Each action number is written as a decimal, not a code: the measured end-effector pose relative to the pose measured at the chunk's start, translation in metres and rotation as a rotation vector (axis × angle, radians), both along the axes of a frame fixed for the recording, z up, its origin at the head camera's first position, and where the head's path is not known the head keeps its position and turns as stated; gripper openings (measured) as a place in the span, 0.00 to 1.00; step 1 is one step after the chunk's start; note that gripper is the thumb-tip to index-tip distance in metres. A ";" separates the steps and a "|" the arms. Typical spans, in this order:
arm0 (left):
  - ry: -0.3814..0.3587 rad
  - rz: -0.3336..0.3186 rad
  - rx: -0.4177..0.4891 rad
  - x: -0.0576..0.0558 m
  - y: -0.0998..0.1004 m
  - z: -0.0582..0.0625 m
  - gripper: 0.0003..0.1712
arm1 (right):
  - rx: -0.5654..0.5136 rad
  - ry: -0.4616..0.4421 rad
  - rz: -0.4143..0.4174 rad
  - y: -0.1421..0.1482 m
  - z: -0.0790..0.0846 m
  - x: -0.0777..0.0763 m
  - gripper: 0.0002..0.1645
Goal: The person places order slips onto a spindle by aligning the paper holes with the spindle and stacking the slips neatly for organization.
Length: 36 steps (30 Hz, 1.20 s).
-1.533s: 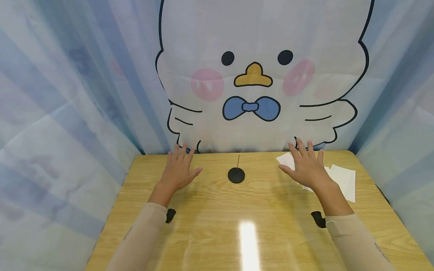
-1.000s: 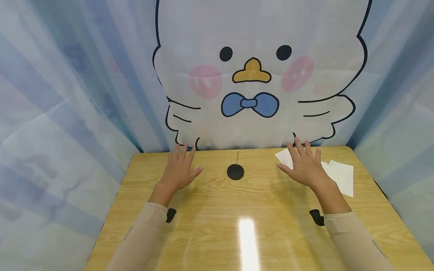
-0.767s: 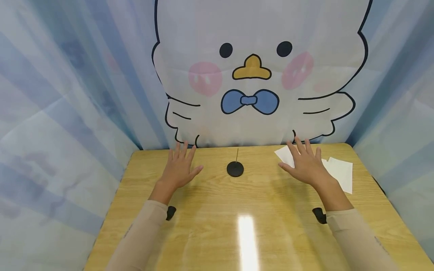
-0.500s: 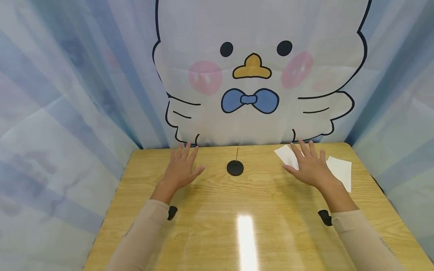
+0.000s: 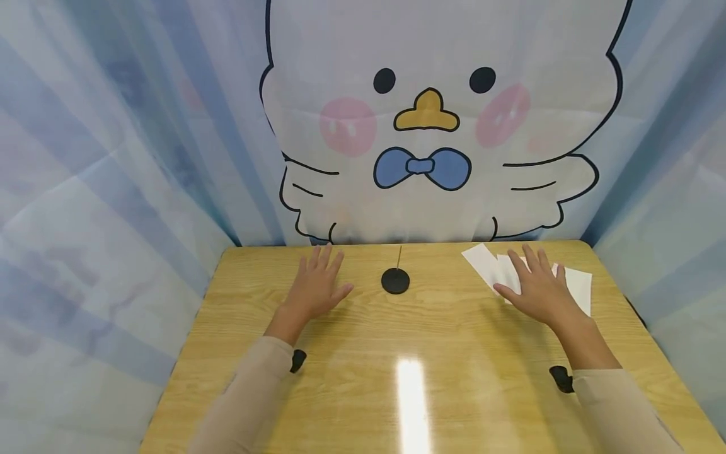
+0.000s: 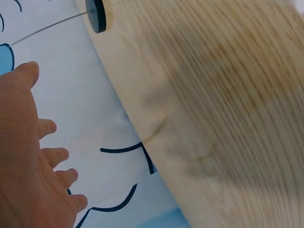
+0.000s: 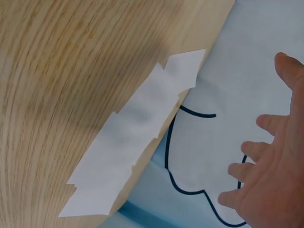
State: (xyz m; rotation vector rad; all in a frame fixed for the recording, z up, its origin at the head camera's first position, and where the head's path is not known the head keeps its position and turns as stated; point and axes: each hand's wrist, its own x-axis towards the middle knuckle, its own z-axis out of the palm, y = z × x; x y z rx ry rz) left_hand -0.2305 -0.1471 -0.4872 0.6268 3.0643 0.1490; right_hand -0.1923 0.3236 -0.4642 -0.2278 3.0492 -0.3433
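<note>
My left hand (image 5: pixel 315 289) hovers over the left part of the table with its fingers spread and nothing in its grasp. The nearest thing to it is a round black base (image 5: pixel 395 281) with a thin upright rod (image 5: pixel 399 257), standing at the back middle. Over on the right, my right hand (image 5: pixel 539 287) is held above several overlapping white paper sheets (image 5: pixel 580 290), fingers spread and holding nothing. In the right wrist view the papers (image 7: pixel 137 128) lie along the table's back edge, apart from the hand.
The wood-grain table (image 5: pixel 351 391) carries a bright light reflection. Behind it hangs a curtain (image 5: pixel 420 214) printed with a cartoon bird, and pale blue curtains (image 5: pixel 102 221) close both sides. A small black piece (image 5: pixel 561 379) shows by the right cuff, another (image 5: pixel 297 360) by the left.
Both hands have shifted to the right and slightly toward me. More of the left paper sheets is uncovered now. The black base and the papers lie in the same places on the table.
</note>
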 end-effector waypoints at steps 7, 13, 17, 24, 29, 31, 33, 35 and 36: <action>-0.002 -0.046 0.020 0.001 0.010 -0.013 0.47 | -0.017 -0.028 -0.024 0.018 -0.011 0.009 0.57; -0.028 -0.059 0.026 0.000 0.019 -0.018 0.47 | -0.022 -0.026 -0.054 0.036 -0.018 0.015 0.56; -0.056 -0.064 0.063 0.000 0.025 -0.020 0.47 | -0.023 -0.021 -0.072 0.047 -0.021 0.017 0.56; -0.053 -0.077 0.111 -0.004 0.036 -0.026 0.47 | -0.032 0.001 -0.087 0.064 -0.027 0.018 0.57; -0.038 -0.102 0.125 -0.008 0.045 -0.029 0.47 | -0.047 -0.002 -0.092 0.073 -0.029 0.018 0.56; -0.034 -0.105 0.133 -0.010 0.048 -0.030 0.47 | -0.055 -0.007 -0.096 0.076 -0.030 0.018 0.56; -0.041 -0.102 0.137 -0.012 0.051 -0.032 0.47 | -0.062 -0.004 -0.101 0.080 -0.032 0.018 0.55; -0.057 -0.094 0.150 -0.013 0.054 -0.034 0.48 | -0.070 -0.001 -0.104 0.083 -0.035 0.020 0.55; -0.068 -0.089 0.157 -0.014 0.055 -0.035 0.48 | -0.076 -0.008 -0.106 0.085 -0.037 0.021 0.55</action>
